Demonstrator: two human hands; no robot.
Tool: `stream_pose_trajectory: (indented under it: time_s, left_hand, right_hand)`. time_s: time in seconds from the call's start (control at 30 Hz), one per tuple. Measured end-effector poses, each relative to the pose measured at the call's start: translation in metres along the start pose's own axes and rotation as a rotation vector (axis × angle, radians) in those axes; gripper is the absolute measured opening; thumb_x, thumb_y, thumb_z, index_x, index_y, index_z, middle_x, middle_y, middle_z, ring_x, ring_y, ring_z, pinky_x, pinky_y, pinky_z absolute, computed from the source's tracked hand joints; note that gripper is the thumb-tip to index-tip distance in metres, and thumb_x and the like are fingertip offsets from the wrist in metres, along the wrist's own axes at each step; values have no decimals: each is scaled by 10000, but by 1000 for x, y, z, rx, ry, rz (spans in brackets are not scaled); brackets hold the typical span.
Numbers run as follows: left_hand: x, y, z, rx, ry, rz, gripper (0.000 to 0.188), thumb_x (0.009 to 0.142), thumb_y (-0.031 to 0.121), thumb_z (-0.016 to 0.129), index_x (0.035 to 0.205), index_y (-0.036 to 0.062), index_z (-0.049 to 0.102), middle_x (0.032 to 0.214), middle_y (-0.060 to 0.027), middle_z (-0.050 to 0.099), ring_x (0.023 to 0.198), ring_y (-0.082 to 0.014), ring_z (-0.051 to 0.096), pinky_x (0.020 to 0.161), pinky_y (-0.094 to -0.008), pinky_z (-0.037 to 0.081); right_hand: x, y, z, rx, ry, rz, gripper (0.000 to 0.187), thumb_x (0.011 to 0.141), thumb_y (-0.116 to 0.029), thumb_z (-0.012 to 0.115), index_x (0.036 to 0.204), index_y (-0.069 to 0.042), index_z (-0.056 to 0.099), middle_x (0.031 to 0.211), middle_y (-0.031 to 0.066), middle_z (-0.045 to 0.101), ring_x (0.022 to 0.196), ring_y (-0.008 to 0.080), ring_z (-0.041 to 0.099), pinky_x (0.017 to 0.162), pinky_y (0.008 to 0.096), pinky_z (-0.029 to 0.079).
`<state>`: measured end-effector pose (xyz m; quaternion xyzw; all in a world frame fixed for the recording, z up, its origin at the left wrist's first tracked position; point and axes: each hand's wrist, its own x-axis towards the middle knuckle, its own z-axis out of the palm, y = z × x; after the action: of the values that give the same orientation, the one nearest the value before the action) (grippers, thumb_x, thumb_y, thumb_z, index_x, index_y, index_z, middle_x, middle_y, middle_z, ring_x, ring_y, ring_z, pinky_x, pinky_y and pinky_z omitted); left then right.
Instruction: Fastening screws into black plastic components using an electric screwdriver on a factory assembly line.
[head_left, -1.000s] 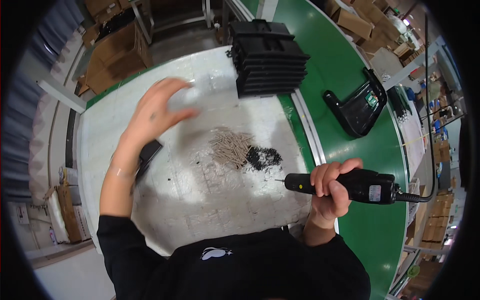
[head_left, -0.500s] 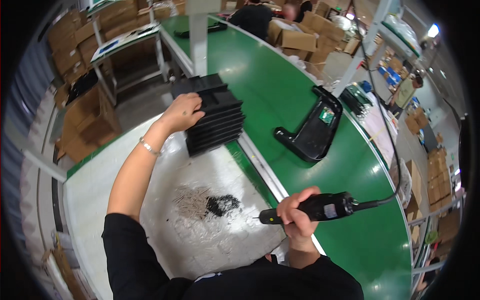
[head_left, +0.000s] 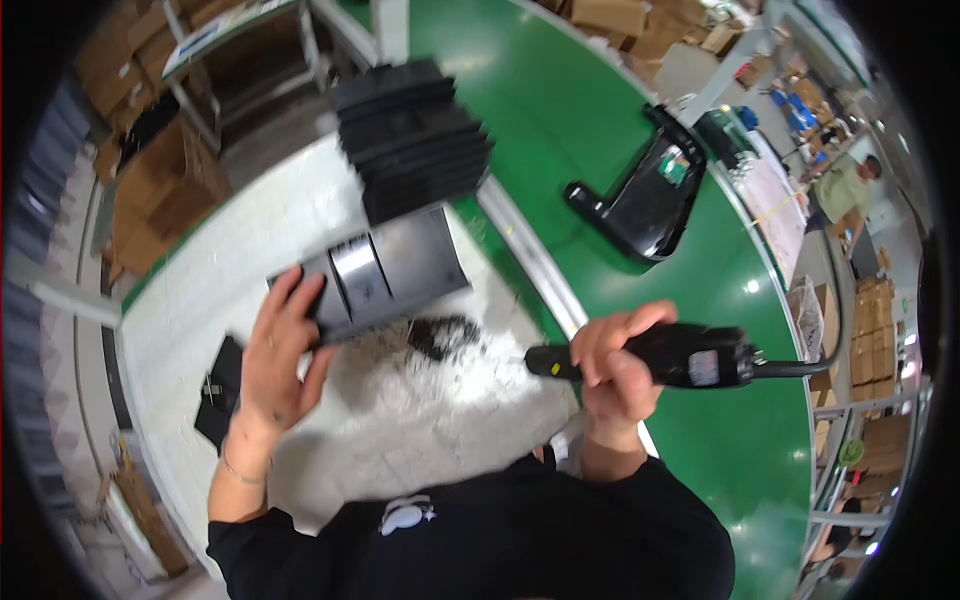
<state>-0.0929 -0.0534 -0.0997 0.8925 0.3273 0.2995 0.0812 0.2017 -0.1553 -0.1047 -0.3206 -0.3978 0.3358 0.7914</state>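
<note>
My left hand (head_left: 275, 365) grips the left end of a flat black plastic panel (head_left: 415, 260), its thumb at the lower edge. The panel has raised cross ribs and is held over the pale work surface (head_left: 390, 440). My right hand (head_left: 618, 372) is wrapped round a corded black electric screwdriver (head_left: 690, 357), whose thin bit points left. Between the hands lies a small heap of black screws (head_left: 445, 336); the panel covers part of what is beside it. A stack of similar black panels (head_left: 410, 140) stands just beyond the held one.
A black angled plastic housing (head_left: 650, 205) with a small green board lies on the green conveyor (head_left: 520, 120). A metal rail (head_left: 530, 255) divides the surfaces. At left lies another black part (head_left: 218, 395). The screwdriver cord (head_left: 800, 369) runs right. A person (head_left: 845, 195) stands in the background.
My left hand has come from the stack toward me with one panel. The screwdriver has moved slightly up in the picture, still in my right hand. The whole view has shifted.
</note>
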Motion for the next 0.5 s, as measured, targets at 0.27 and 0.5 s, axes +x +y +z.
stream_pose_trajectory:
  time_s: [0.27,0.5]
  left_hand:
    - [-173,89,31,-123,-236,-268,215,742,115,738,810,7,565,1294,-193,581,1266,-415,496,1022,-550,394]
    - [-169,88,17,-72,-36,-348,385,675,293,812,844,11,610,1196,-142,621,1024,-360,585,910,-491,470]
  right_hand:
    - [8,27,14,132,-334,46,292,796,-95,522,1084,-85,472,608,-6,414,484,105,398,571,298,386]
    - [-11,61,67,87,-380,150,290,791,-95,508,1080,-106,500,612,-10,385,499,109,377,593,308,386]
